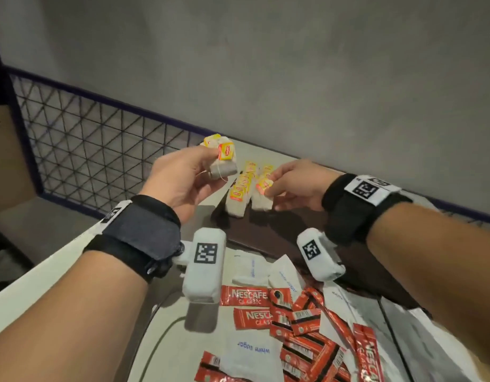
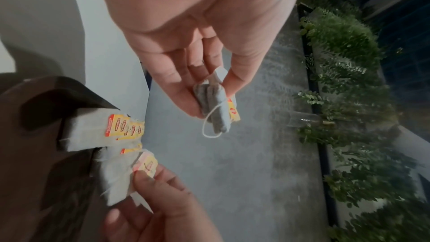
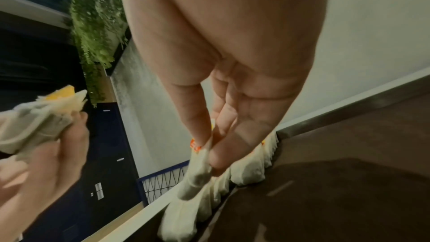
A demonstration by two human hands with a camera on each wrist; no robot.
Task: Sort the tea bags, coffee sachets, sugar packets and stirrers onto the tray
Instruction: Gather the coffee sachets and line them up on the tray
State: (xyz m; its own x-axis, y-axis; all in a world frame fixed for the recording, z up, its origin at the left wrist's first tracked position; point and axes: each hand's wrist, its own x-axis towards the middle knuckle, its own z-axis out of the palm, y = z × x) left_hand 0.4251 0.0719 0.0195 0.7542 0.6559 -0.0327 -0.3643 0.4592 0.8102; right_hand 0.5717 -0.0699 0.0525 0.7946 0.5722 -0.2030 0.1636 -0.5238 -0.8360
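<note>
My left hand (image 1: 208,164) (image 2: 209,95) is raised above the table and grips a small bundle of tea bags (image 1: 220,158) (image 2: 216,109) with yellow tags, a loop of string hanging below it. My right hand (image 1: 268,188) (image 3: 209,146) pinches one tea bag (image 1: 263,193) (image 3: 197,176) by its top, at the row of tea bags (image 1: 238,197) (image 2: 102,130) standing on the dark brown tray (image 1: 265,232) (image 3: 349,200). Red coffee sachets (image 1: 299,323) and white sugar packets (image 1: 249,351) lie loose on the white table in front of me. No stirrers are visible.
A grey wall (image 1: 265,64) runs close behind the tray. A blue-framed wire mesh panel (image 1: 86,150) stands at the left. The white table edge (image 1: 45,271) drops off at the left. A wrist camera hangs under each wrist.
</note>
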